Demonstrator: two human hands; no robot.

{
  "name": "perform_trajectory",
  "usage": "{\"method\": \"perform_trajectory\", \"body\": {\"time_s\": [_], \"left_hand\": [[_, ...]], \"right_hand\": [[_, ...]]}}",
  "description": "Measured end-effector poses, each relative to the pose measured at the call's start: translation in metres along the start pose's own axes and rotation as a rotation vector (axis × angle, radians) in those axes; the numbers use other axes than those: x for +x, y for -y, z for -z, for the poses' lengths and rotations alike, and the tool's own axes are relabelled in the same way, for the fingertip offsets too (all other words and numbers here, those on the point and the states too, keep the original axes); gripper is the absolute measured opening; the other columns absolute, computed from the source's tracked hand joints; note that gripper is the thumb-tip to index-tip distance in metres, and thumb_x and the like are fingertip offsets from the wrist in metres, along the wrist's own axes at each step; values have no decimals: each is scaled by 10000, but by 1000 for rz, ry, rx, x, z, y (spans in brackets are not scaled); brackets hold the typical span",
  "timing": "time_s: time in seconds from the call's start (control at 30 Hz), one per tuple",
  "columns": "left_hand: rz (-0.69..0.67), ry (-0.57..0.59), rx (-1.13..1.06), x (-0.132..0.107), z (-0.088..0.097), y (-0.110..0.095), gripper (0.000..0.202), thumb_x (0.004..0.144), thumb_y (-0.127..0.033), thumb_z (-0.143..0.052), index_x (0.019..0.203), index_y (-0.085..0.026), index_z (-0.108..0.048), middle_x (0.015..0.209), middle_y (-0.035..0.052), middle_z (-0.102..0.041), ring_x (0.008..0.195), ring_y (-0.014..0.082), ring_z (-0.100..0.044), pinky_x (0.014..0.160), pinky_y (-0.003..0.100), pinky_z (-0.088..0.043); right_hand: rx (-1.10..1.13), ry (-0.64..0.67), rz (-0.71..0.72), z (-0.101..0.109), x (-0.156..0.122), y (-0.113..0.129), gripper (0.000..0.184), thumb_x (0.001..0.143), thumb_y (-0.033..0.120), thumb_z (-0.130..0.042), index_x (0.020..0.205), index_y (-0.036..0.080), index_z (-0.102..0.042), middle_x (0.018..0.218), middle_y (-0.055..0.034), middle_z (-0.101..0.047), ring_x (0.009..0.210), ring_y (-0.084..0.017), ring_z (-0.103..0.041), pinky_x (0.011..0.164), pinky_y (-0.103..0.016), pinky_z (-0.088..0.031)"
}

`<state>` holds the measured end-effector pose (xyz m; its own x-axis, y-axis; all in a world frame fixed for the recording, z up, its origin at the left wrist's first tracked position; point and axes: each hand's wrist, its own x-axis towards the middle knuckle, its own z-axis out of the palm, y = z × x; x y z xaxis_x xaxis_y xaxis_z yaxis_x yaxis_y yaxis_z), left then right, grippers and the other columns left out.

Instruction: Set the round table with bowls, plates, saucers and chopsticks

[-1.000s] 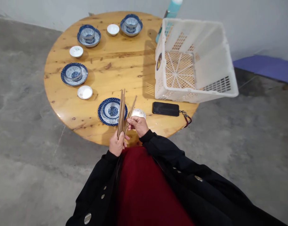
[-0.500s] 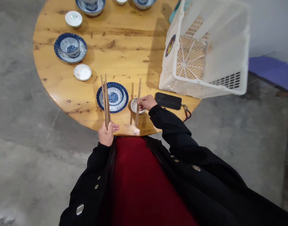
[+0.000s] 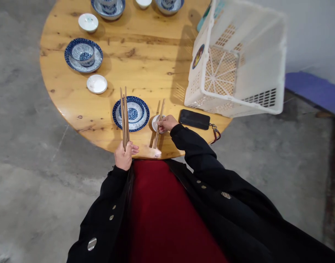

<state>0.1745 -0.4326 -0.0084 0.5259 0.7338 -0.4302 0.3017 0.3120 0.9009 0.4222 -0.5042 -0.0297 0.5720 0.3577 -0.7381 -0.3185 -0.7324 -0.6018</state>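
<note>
Left hand closed round chopstick bundle, far ends overlapping patterned plate in view; best kept steady, clear of rim. Over small white dish on counter, chopstick pair pinched mid-length by right hand; should stay parallel, ends level, without nudging dish. Crate, right: round sticker, lettering unreadable.

Soft shadows, glare on table
</note>
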Motion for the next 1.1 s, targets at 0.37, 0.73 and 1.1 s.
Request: {"method": "perform_trajectory", "body": {"time_s": [0.37,0.73,1.1], "left_hand": [[0,-18,11,-1,0,-3,339,868,-504,-560,901,-168,-539,684,33,-705,526,147,-681,533,253,-564],[-13,2,16,2,1,-5,346,872,-511,-557,903,-168,-537,685,39,-705,539,151,-687,538,252,-564],[-14,6,23,2,4,-5,340,874,-507,-559,891,-168,-540,699,47,-716,535,149,-685,537,252,-565]], "right_hand": [[-130,-24,83,2,10,-13,259,803,137,-703,562,118,-611,403,-34,-576,369,-128,-582,436,-195,-513],[-199,-103,132,4,7,-13,331,839,240,-690,542,130,-593,438,-36,-596,368,-108,-568,428,-177,-478],[-167,-110,115,2,7,-15,316,856,161,-670,558,140,-566,419,-18,-578,370,-109,-573,429,-182,-494]]}}
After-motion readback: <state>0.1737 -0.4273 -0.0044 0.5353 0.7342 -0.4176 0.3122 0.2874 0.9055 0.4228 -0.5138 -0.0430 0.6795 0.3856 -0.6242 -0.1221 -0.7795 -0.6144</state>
